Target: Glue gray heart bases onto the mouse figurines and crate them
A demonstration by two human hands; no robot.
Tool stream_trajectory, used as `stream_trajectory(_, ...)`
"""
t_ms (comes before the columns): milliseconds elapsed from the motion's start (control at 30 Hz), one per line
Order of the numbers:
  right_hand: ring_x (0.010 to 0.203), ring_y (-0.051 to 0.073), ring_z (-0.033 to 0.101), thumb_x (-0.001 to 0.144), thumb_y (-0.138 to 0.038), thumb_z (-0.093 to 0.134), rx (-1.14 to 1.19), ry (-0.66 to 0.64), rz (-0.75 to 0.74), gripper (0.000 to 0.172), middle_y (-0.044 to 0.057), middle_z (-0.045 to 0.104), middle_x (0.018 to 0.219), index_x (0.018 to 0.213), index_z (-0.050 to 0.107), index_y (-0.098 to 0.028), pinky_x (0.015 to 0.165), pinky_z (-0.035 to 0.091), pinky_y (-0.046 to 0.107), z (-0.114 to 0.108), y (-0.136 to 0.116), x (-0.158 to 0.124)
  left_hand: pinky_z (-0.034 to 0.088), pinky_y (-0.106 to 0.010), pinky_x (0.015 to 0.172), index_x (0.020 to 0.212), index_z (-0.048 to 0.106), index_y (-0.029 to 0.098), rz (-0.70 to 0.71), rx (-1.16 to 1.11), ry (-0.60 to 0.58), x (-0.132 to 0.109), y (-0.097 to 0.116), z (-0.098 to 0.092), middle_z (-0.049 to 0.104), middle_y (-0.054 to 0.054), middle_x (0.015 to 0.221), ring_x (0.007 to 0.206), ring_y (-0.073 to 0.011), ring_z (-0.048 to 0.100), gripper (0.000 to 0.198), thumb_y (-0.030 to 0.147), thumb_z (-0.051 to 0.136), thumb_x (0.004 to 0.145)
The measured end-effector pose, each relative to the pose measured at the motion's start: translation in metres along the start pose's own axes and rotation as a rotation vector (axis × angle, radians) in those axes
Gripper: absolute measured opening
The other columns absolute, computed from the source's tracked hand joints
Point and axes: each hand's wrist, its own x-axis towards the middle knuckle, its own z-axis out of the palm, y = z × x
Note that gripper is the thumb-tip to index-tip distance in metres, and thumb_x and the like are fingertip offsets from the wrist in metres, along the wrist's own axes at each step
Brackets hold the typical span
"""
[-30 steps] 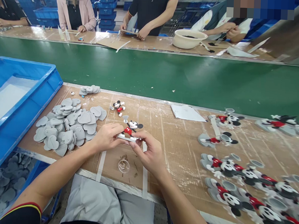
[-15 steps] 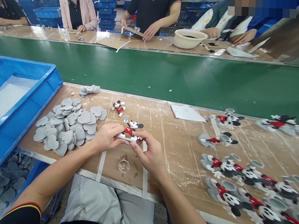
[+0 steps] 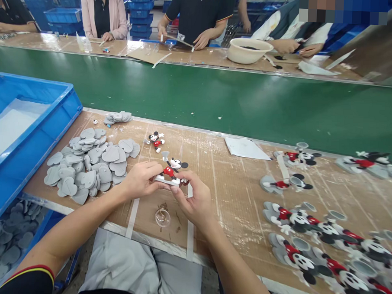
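Between my two hands is a Mickey Mouse figurine [image 3: 169, 171], upright on a light grey base. My left hand [image 3: 142, 179] pinches the base's left end, fingers closed around it. At the other end, the thumb and fingers of my right hand [image 3: 194, 196] grip the base and the figure's foot. A second Mickey figure [image 3: 156, 141] lies on the cardboard just beyond. Left of my hands is a pile of grey heart-shaped bases [image 3: 94, 164]. A small clear round dish [image 3: 162, 217] sits on the cardboard below my hands.
Several finished-looking figures on bases [image 3: 303, 260] lie in rows at right. A blue crate [image 3: 51, 119] stands at left. White paper [image 3: 247, 148] lies near the green conveyor belt [image 3: 198, 95]. Co-workers sit across it, with a cream basin [image 3: 248, 54] on their bench.
My hands and the figurine hold almost the same pose. Across the belt, co-workers' hands have shifted, and another person's arm has appeared behind them. Specks on the belt have moved slightly left.
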Motion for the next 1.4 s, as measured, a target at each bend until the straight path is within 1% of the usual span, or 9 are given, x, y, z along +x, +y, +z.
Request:
stream_trajectory(367,0.066,0.016,0.061,0.093,-0.031,0.060,0.002,0.019,-0.042,0.009,0.003,0.063,0.079,0.097,0.059,-0.023,0.061,0.049,0.029,-0.0017,0.0010,-0.0007,0.031,-0.026,0.056,0.071,0.045,0.018,-0.013,0.011,-0.026,-0.0004,0.0017,-0.0011,0.047,0.002,0.063,0.058,-0.0131,0.044,0.047,0.059,0.048,0.095)
stream_trajectory(700,0.065,0.017,0.061,0.092,-0.031,0.062,0.005,0.025,-0.013,0.009,0.003,0.065,0.078,0.089,0.062,-0.023,0.058,0.047,0.028,-0.0026,-0.0011,-0.0018,0.031,-0.026,0.056,0.071,0.047,0.018,-0.023,0.021,-0.057,-0.0006,0.0013,-0.0001,0.048,0.001,0.063,0.057,-0.0133,0.045,0.051,0.063,0.043,0.095)
stream_trajectory(933,0.064,0.016,0.061,0.092,-0.033,0.062,0.023,0.022,0.000,0.011,0.003,0.065,0.078,0.094,0.062,-0.023,0.059,0.049,0.029,-0.0018,0.0004,-0.0013,0.032,-0.027,0.057,0.070,0.046,0.019,-0.027,0.026,-0.055,-0.0006,0.0014,-0.0002,0.048,0.001,0.063,0.058,-0.0137,0.045,0.050,0.061,0.043,0.096)
stream_trajectory(1000,0.064,0.016,0.061,0.092,-0.035,0.062,0.036,0.011,0.016,0.017,0.004,0.068,0.084,0.104,0.062,-0.023,0.059,0.051,0.029,-0.0011,0.0015,-0.0024,0.032,-0.027,0.057,0.070,0.046,0.019,-0.029,0.025,-0.047,-0.0009,0.0008,-0.0002,0.049,0.001,0.064,0.059,-0.0140,0.045,0.049,0.060,0.045,0.096)
stream_trajectory(1100,0.070,0.018,0.065,0.092,-0.040,0.062,0.058,-0.001,0.075,0.036,0.009,0.071,0.102,0.125,0.056,-0.025,0.063,0.055,0.031,0.0011,0.0033,-0.0057,0.032,-0.027,0.057,0.071,0.046,0.018,-0.024,0.019,-0.048,-0.0011,0.0003,-0.0004,0.049,0.001,0.064,0.058,-0.0140,0.045,0.049,0.061,0.045,0.095)
stream_trajectory(1200,0.087,0.021,0.070,0.093,-0.045,0.061,0.208,-0.026,0.172,0.060,0.013,0.067,0.118,0.144,0.038,-0.025,0.070,0.058,0.034,0.0039,0.0041,-0.0082,0.032,-0.027,0.057,0.071,0.046,0.019,-0.019,0.014,-0.051,-0.0008,0.0008,-0.0008,0.048,0.001,0.063,0.058,-0.0139,0.044,0.049,0.062,0.045,0.095)
stream_trajectory(1267,0.099,0.023,0.070,0.094,-0.049,0.058,0.348,-0.057,0.233,0.071,0.015,0.063,0.126,0.152,0.024,-0.026,0.078,0.059,0.036,0.0049,0.0037,-0.0083,0.032,-0.026,0.057,0.071,0.047,0.018,-0.019,0.009,-0.049,-0.0004,0.0016,-0.0012,0.048,0.001,0.064,0.058,-0.0138,0.044,0.049,0.062,0.044,0.095)
stream_trajectory(1333,0.103,0.023,0.069,0.095,-0.053,0.054,0.452,-0.081,0.282,0.074,0.015,0.063,0.129,0.154,0.017,-0.027,0.083,0.059,0.038,0.0047,0.0030,-0.0071,0.031,-0.026,0.057,0.071,0.047,0.018,-0.018,0.000,-0.051,-0.0001,0.0024,-0.0013,0.048,0.001,0.064,0.057,-0.0135,0.043,0.050,0.062,0.047,0.093)
stream_trajectory(1400,0.102,0.023,0.070,0.096,-0.056,0.050,0.500,-0.091,0.322,0.071,0.014,0.065,0.125,0.152,0.019,-0.027,0.083,0.059,0.038,0.0035,0.0026,-0.0049,0.030,-0.025,0.056,0.070,0.047,0.018,-0.018,-0.006,-0.061,0.0001,0.0026,-0.0014,0.048,0.001,0.064,0.057,-0.0131,0.043,0.050,0.063,0.051,0.091)
